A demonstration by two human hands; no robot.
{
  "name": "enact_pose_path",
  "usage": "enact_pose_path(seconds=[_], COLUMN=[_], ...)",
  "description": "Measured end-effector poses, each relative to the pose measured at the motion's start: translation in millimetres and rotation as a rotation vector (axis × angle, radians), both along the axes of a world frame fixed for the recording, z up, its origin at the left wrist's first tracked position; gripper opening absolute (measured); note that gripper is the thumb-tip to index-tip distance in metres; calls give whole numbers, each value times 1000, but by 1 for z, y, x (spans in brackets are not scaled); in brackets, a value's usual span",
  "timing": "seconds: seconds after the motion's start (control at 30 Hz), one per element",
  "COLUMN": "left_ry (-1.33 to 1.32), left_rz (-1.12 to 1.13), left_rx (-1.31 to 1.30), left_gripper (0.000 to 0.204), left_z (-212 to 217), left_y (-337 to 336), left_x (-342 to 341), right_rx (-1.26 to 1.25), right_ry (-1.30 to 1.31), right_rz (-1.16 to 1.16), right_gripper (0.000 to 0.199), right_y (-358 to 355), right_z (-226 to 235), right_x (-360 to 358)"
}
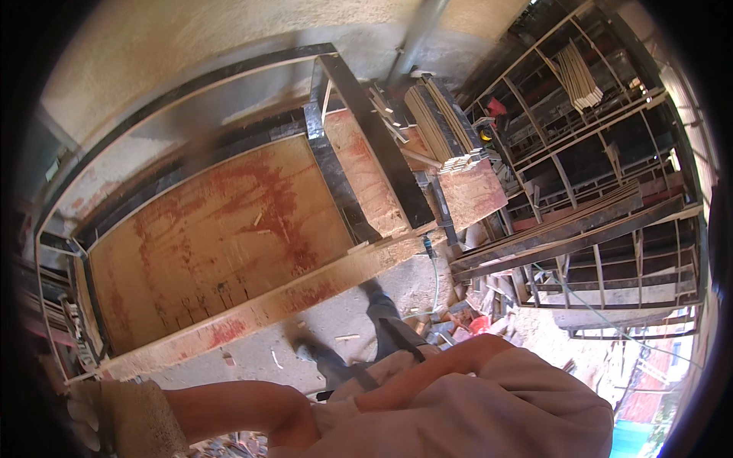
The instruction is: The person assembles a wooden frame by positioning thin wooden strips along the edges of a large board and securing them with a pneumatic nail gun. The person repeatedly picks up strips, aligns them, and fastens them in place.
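My left hand (126, 418), in a pale knitted glove with greyish fingers, is at the lower left, below the near corner of a wooden workbench (229, 221). Its fingers look curled; the dark rim of the picture hides whatever they may hold. Close to my waist is my right hand (337, 414), also in a pale glove, partly behind my left forearm. Its fingers seem closed beside a small black piece (324, 395), which I cannot make out. The benchtop is stained red, and a long dark frame (374, 137) stands across its right part. Neither hand touches the bench.
Bundles of thin wooden strips (439, 118) lie at the bench's far right end. A thin hose with a blue fitting (428, 246) hangs off the near edge. On the right, a large rack (565, 183) holds long boards. Wood scraps (458, 317) litter the floor near my feet.
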State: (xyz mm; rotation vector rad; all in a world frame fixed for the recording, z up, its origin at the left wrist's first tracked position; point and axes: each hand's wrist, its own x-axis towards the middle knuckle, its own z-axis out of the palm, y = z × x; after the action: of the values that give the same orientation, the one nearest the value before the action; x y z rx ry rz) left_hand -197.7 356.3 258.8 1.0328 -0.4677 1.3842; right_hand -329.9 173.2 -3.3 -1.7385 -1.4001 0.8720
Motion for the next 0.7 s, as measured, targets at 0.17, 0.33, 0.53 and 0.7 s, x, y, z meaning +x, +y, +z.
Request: enact_pose_path(seconds=[0.17, 0.33, 0.53, 0.7], left_ry=[156, 960, 1595, 1659], left_rz=[753, 243, -571, -479], left_rx=[188, 436, 15, -370], left_gripper=[16, 31, 37, 29], left_z=[3, -97, -171, -191], left_y=[-95, -222, -340, -380], left_x=[76, 176, 259, 290], right_rx=[189, 78, 117, 318], right_ry=[-67, 103, 277, 411], right_rz=[-199, -898, -1344, -1342], right_gripper=[39, 23, 18, 30], right_y=[-89, -319, -436, -445], right_z=[26, 89, 37, 16], right_x=[31, 131, 203, 339])
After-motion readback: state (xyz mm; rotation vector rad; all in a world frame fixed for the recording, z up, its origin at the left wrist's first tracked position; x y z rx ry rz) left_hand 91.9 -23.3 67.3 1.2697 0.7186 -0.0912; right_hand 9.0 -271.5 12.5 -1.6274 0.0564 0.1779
